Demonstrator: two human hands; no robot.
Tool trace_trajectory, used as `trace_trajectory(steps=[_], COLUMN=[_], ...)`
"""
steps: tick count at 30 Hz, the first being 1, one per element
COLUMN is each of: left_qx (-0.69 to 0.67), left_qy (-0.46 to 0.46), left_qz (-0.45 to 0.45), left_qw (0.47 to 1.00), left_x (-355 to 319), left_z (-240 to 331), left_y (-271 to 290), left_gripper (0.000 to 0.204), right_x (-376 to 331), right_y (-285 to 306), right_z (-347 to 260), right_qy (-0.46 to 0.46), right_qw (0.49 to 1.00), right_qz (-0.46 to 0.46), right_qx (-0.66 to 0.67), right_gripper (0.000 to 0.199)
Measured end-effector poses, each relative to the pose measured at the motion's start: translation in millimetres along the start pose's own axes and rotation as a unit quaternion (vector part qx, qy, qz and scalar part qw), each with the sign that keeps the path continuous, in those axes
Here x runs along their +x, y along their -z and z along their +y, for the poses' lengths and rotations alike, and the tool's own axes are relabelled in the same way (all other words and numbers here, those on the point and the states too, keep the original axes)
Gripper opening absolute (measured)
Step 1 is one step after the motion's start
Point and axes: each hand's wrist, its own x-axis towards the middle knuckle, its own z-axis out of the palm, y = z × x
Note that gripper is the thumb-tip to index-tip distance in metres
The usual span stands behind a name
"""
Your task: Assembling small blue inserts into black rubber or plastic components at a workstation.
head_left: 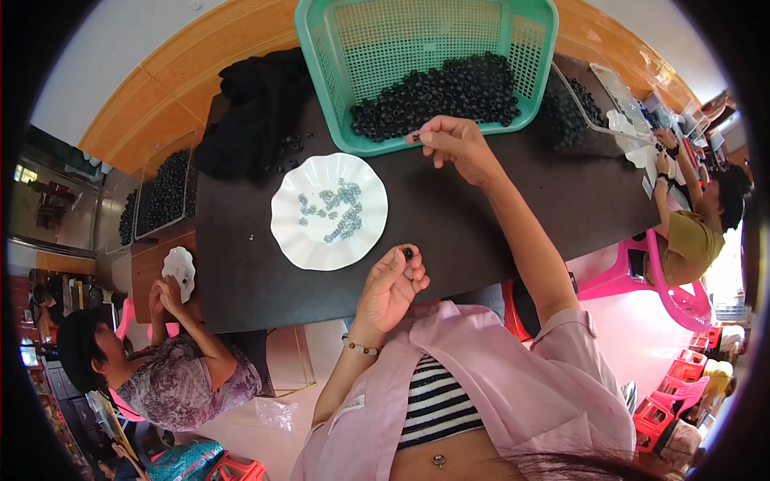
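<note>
My left hand is closed in a pinch, holding a small black ring-shaped part upright between thumb and fingers, over the table's near edge. Above the near rim of the green basket is my right hand, thumb and forefinger pressed together. A tiny dark spot shows at its fingertips, too small to name. Inside the basket lies a heap of black round parts. To the left of my hands, a white wavy-rimmed plate bears small clear, bluish pieces.
Black cloth and several loose black parts lie beyond the plate on the dark table. Clear bins of black parts stand at left and right. Co-workers sit at left and right.
</note>
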Motion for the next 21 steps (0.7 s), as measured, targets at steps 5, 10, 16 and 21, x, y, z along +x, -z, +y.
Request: trace_trajectory(steps=[5, 10, 16, 21], left_qx=[0.024, 0.019, 0.020, 0.024], left_qy=[-0.005, -0.003, -0.002, -0.003], left_qz=[0.011, 0.007, 0.005, 0.007], left_qw=[1.000, 1.000, 1.000, 1.000], left_x=[1.4, 1.3, 0.8, 1.7], left_z=[-0.4, -1.3, -1.5, -1.5], left_y=[-5.6, -2.2, -3.0, -4.0], left_gripper=[0.025, 0.024, 0.023, 0.024], right_x=[-33.6, -49.7, -55.8, -52.4], right_y=[7.2, 9.8, 17.6, 19.8], right_z=[14.4, 16.1, 15.4, 17.3], right_qy=[0.073, 0.180, 0.135, 0.154], right_qw=[0.926, 0.824, 0.858, 0.863], right_qz=[-0.005, -0.002, -0.009, -0.014], right_qx=[-0.371, -0.538, -0.496, -0.481], right_gripper=[0.009, 0.019, 0.027, 0.026])
